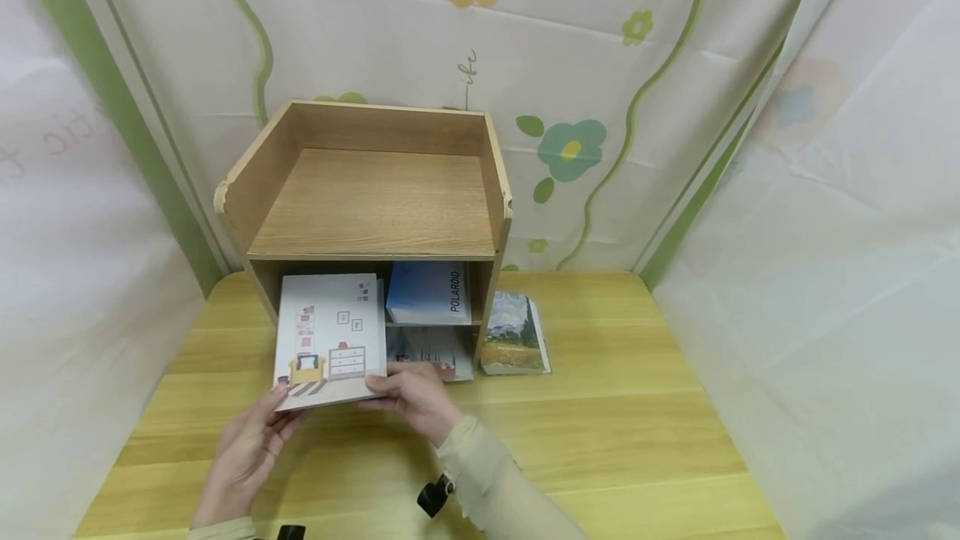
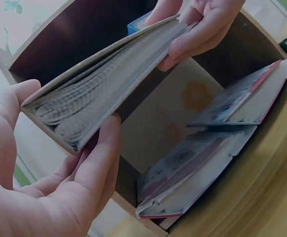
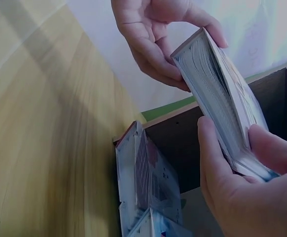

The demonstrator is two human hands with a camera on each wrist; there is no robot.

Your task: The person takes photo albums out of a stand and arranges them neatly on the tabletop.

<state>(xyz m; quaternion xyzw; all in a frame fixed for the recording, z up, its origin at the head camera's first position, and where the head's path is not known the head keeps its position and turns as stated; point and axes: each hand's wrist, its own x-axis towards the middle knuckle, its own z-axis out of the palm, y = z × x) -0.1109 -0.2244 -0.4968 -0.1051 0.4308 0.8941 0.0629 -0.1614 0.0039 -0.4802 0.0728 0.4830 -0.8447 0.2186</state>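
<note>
A white photo album point(image 1: 330, 332), its cover drawn with a yellow armchair and a chest of drawers, is at the upper left compartment of a wooden shelf. My left hand point(image 1: 243, 457) pinches its near left corner, thumb on the cover and fingers underneath. At the near right corner my right hand point(image 1: 416, 398) grips it the same way. In the left wrist view the album's page edges point(image 2: 99, 79) face me, with many sleeves between the covers. A blue album point(image 1: 427, 294) marked POLAROID rests on the upper level, to the right.
The wooden shelf point(image 1: 382, 198) has an open top tray with raised sides. Two albums lie in its lower level, one nearer point(image 2: 183, 173) and another beyond point(image 2: 247, 94). An album with a painted landscape cover point(image 1: 513, 336) is on the table point(image 1: 615, 407), right of the shelf.
</note>
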